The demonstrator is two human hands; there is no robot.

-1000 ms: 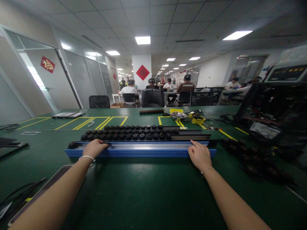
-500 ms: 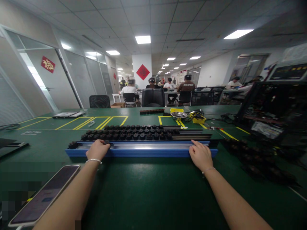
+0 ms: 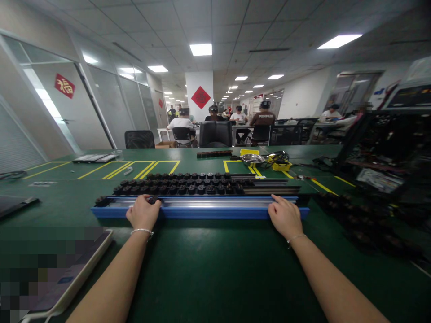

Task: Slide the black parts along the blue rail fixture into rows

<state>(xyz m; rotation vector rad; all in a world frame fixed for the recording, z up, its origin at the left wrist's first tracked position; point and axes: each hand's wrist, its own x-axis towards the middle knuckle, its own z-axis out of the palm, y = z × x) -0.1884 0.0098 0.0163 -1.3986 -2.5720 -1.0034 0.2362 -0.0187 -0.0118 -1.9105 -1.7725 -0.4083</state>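
Observation:
A long blue rail [image 3: 215,212] with a silvery channel lies across the green table. My left hand [image 3: 144,212] is closed on a small black part [image 3: 153,199] at the left portion of the channel. Another black part [image 3: 101,202] sits at the rail's left end. My right hand [image 3: 285,217] rests on the right portion of the rail, fingers apart and holding nothing. Just behind the rail, rows of black round parts [image 3: 191,190] stand in dark rails.
A phone [image 3: 72,280] lies at the near left. Many dark parts [image 3: 367,224] are piled at the right. Farther back are a metal bowl [image 3: 252,159], cables [image 3: 279,158] and a dark strip [image 3: 214,154]. Several people sit at tables in the background.
My left hand has moved a little to the right along the rail with the black part. My right hand stays at about the same place on the rail. The view has shifted slightly.

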